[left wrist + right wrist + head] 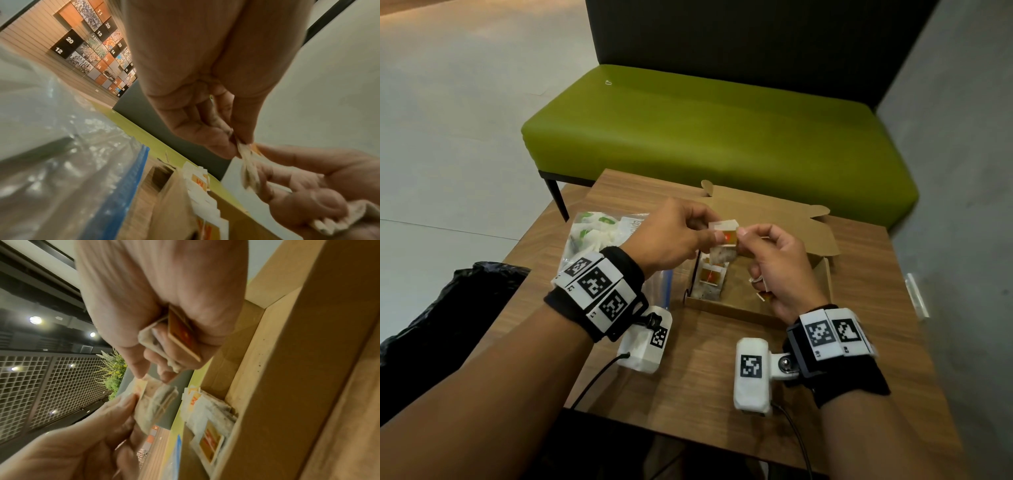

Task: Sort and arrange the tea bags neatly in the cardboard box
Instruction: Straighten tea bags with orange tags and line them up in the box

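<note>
Above the open cardboard box (767,308) on the tabletop (705,370), the left hand (671,236) and right hand (777,267) both pinch one tea bag (724,236) between fingertips. The right hand's curled fingers also hold more tea bags (180,335). Other tea bags (710,281) lie in the box's left side, beside a clear plastic bag (599,236).

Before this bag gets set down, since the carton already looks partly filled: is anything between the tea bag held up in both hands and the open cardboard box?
Nothing visible blocks it. The tea bag, pinched by the left hand and right hand, hangs over the cardboard box, whose lid is folded back. Stacked tea bags fill its left side; the floor beside them is bare.
</note>
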The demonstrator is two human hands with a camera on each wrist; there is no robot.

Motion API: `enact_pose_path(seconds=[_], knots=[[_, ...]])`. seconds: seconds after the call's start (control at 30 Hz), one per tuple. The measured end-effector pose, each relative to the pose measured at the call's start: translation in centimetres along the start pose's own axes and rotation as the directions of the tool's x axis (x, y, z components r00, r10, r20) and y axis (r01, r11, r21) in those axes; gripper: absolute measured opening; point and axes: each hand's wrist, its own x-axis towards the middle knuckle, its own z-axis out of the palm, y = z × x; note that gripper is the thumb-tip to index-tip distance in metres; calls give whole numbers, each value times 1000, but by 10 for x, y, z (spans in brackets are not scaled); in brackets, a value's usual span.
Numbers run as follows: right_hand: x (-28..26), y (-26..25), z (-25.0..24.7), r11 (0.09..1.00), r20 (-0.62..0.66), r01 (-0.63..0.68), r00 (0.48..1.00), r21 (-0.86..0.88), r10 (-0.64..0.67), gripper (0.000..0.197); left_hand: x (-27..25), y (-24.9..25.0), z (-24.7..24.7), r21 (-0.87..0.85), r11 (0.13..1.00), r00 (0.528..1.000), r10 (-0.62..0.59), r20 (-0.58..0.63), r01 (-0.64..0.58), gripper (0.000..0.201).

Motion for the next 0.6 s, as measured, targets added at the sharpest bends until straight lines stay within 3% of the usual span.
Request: enact_pose_path(seconds=[0.17, 0.33, 0.43, 0.6], knots=[[1, 8, -6, 992, -1, -86, 996, -90, 86, 13, 0, -11, 3, 197, 979, 991, -71, 110, 49, 10], [1, 10, -5, 958, 65, -45, 996, -284, 66, 8, -1, -15, 8, 397, 916, 979, -131, 155, 60, 7], [3, 14, -4, 900, 102, -17, 992, -437, 68, 11, -1, -14, 7, 564, 826, 987, -88, 133, -2, 5], [4, 17, -3, 872, 106, -6, 992, -490, 66, 10, 1, -19, 4, 698, 714, 994, -22, 103, -56, 8]])
